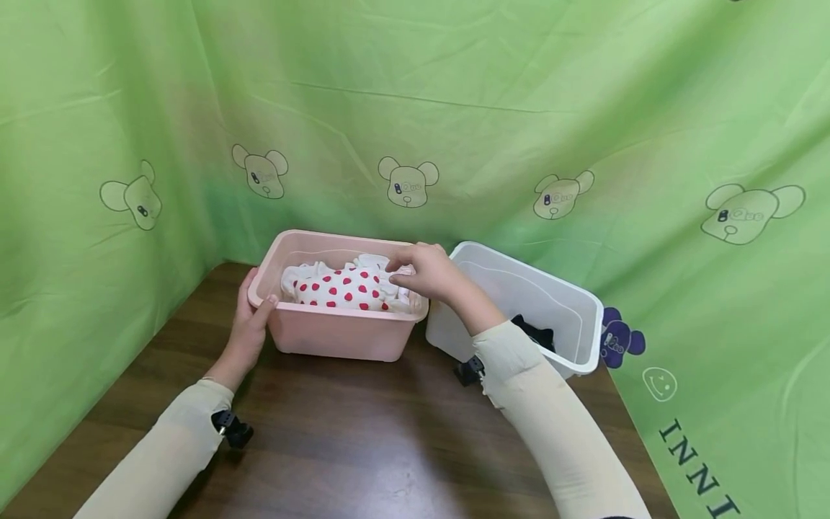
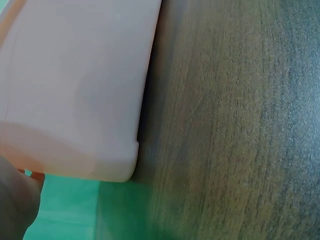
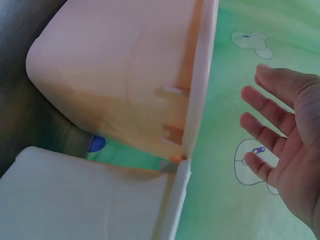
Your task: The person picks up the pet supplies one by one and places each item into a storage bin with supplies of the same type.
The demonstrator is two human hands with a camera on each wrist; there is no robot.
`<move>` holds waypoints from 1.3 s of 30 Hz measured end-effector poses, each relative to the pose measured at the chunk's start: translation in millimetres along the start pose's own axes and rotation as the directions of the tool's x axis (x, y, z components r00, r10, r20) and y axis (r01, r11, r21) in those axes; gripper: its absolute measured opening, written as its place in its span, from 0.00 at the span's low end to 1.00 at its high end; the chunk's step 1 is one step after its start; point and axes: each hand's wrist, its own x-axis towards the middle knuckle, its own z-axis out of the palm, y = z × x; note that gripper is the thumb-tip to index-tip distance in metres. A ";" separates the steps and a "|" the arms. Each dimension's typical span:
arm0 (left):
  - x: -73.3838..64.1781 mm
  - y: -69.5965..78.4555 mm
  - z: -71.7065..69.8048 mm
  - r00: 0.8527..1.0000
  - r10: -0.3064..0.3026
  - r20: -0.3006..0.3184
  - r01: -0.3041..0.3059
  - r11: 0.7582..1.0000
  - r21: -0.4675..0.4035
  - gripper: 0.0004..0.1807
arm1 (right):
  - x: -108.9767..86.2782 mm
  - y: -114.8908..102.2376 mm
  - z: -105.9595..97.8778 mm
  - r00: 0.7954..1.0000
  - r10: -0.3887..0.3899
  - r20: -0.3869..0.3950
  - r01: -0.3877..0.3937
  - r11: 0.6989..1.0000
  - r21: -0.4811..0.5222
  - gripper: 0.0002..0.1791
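A pink plastic bin (image 1: pixel 340 333) stands on the table, holding white cloth with red strawberry-like spots (image 1: pixel 344 287). My left hand (image 1: pixel 249 324) grips the bin's left end, thumb over the rim and fingers outside; in the left wrist view only part of that hand (image 2: pixel 19 202) shows beside the pink wall. Over the bin's right end hovers my right hand (image 1: pixel 428 272), its fingers loosely bent. In the right wrist view this hand (image 3: pixel 287 135) is above the rim level with fingers spread and nothing in them.
A white bin (image 1: pixel 519 277) stands at an angle to the right of the pink one, with a black item (image 1: pixel 534 333) inside. Green curtain (image 1: pixel 415 108) with printed bear heads surrounds the brown wooden table (image 1: pixel 350 425) at the back and sides.
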 end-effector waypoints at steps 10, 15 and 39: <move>-0.4 -1.3 0.5 1.000 0.013 -0.002 -0.013 1.000 -0.010 0.38 | -21.3 8.6 5.2 0.993 0.007 -0.120 0.009 0.992 0.128 0.12; -0.4 -1.6 1.1 1.000 0.013 -0.003 -0.013 1.000 -0.004 0.38 | -31.3 11.3 8.4 0.982 -0.001 -0.187 0.033 0.985 0.171 0.11; -2.0 -1.8 3.9 0.999 0.022 -0.031 -0.023 0.999 -0.031 0.38 | -77.3 18.3 20.1 0.937 0.015 -0.348 0.058 0.979 0.197 0.08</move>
